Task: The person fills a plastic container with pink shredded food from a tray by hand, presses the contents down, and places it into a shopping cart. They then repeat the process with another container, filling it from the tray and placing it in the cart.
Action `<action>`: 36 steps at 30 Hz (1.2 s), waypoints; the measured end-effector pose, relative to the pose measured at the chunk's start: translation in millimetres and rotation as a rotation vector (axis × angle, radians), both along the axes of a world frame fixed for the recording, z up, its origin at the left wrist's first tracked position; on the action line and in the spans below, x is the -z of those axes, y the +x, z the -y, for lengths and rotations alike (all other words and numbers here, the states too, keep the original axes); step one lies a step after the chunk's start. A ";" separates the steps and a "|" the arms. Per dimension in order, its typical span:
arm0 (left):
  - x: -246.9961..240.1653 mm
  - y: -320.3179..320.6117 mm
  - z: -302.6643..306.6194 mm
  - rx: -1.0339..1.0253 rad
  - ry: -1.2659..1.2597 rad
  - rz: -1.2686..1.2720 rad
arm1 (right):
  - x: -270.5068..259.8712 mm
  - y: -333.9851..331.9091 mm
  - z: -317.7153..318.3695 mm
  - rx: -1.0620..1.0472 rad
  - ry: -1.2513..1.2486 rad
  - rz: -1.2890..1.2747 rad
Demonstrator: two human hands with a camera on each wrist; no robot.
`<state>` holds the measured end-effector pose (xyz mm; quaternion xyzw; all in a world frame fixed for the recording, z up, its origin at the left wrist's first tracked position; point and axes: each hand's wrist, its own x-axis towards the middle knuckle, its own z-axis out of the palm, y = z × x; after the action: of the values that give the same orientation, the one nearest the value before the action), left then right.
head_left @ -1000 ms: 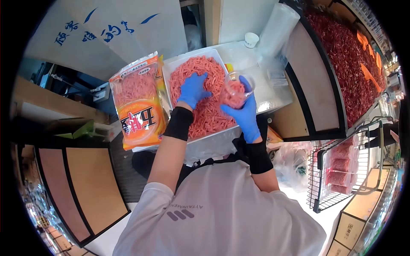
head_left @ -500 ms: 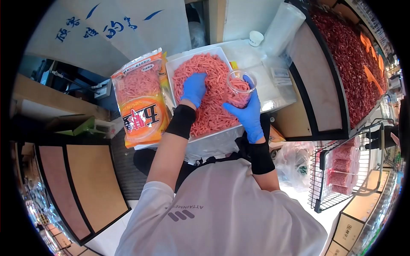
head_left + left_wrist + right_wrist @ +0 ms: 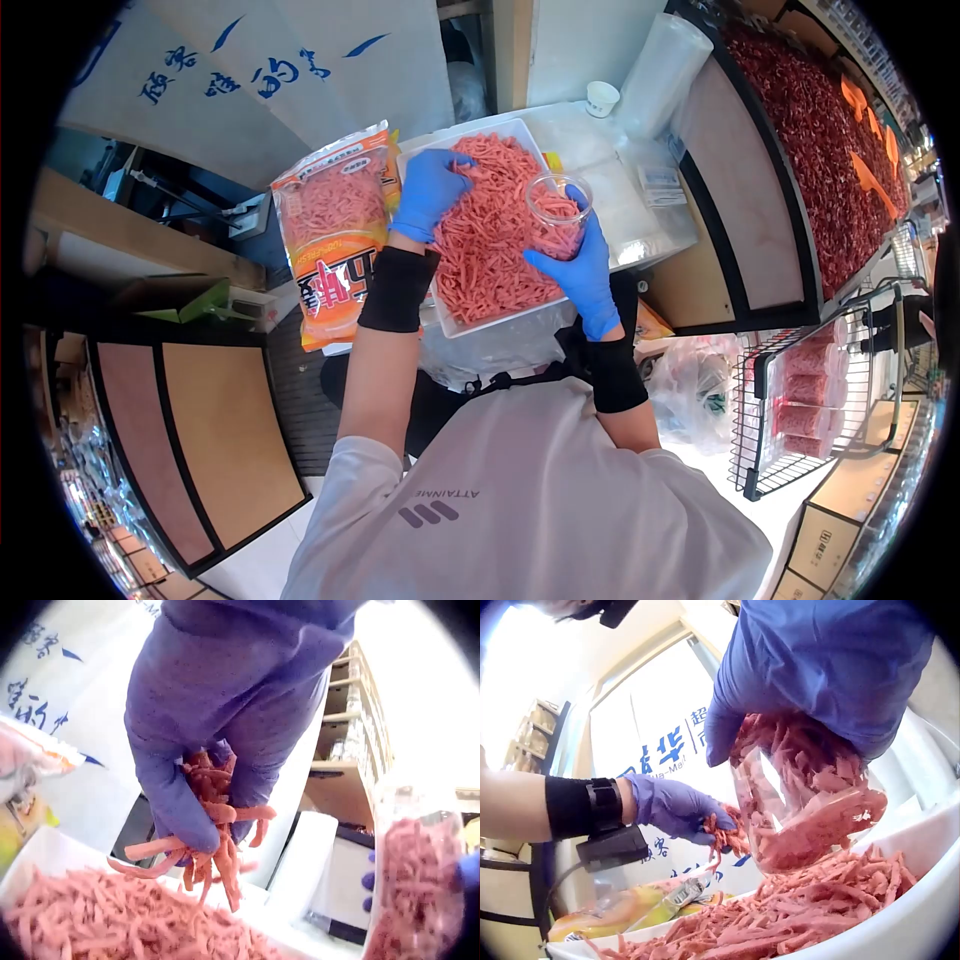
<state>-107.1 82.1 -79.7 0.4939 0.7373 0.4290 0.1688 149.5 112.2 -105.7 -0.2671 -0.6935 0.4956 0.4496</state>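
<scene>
My blue-gloved left hand (image 3: 430, 192) is over the left side of a white tray (image 3: 519, 130) heaped with thin pink strips (image 3: 490, 265) that look like shredded meat. In the left wrist view, a loose clump of strips (image 3: 223, 814) is pinched between its fingers and thumb, ends dangling above the heap. My right hand (image 3: 582, 275), also gloved, grips a clear plastic jar (image 3: 553, 225) from its right side, over the tray's right part. The jar is open at the top and packed with strips. In the right wrist view its base hangs close over the heap.
A large orange printed bag (image 3: 340, 250) of pink strips stands left of the tray. Plastic sheets (image 3: 640, 225), a roll of clear film (image 3: 668, 75) and a white cup (image 3: 601, 98) are at the right. A wire cart (image 3: 755, 420) holds filled jars (image 3: 803, 390).
My left hand has come up out of the heap and shifted left, now with a clump of strips. The right hand keeps the jar in nearly the same place; it stood more tilted earlier.
</scene>
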 end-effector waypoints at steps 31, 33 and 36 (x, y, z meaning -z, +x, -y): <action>-136.4 34.6 27.0 0.442 -0.074 0.262 | 1.2 -26.1 15.6 -0.148 0.003 0.020; -119.9 42.2 18.1 0.449 -0.108 0.065 | 1.6 -26.6 15.8 -0.149 0.023 0.041; -102.1 55.6 9.6 0.480 -0.174 -0.272 | 0.5 -24.8 17.8 -0.130 0.040 0.101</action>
<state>-51.5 72.5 22.4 0.6910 0.6492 0.2417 0.2067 124.7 94.5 -106.1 -0.2369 -0.7412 0.4956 0.3860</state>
